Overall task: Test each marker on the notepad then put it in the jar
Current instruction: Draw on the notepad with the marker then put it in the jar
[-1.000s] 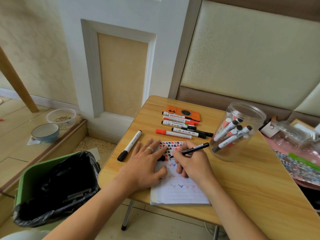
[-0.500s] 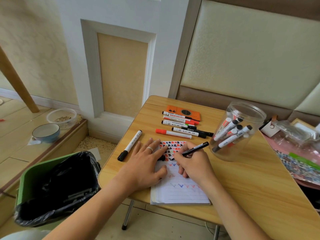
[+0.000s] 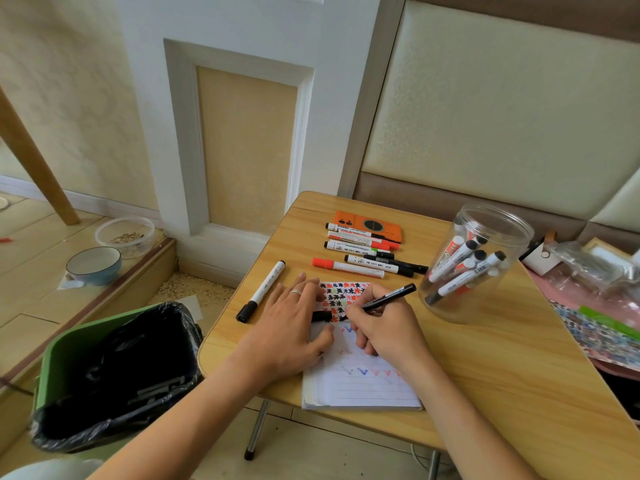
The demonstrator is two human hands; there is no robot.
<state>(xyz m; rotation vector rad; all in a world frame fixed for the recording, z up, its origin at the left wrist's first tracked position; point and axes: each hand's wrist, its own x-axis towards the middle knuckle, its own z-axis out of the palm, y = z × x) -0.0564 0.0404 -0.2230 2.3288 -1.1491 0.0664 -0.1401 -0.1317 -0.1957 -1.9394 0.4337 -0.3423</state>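
My right hand (image 3: 384, 327) grips a slim black marker (image 3: 391, 295) with its tip on the lined notepad (image 3: 360, 386), below the pad's patterned header. Coloured test marks run across the page. My left hand (image 3: 287, 327) lies flat on the pad's left side, fingers spread; the black cap (image 3: 322, 316) pokes out from under its fingers. The clear plastic jar (image 3: 474, 261) stands to the right and holds several markers. More markers (image 3: 360, 252) lie in a row behind the pad, and one black-capped marker (image 3: 261, 291) lies alone at the left.
An orange flat case (image 3: 369, 225) sits behind the marker row. A green bin with a black liner (image 3: 114, 372) stands left of the wooden table (image 3: 502, 368). Bags and papers (image 3: 595, 306) crowd the right edge. Two bowls (image 3: 104, 252) sit on the floor step.
The right hand and its marker have shifted very slightly on the page; the left hand stays put.
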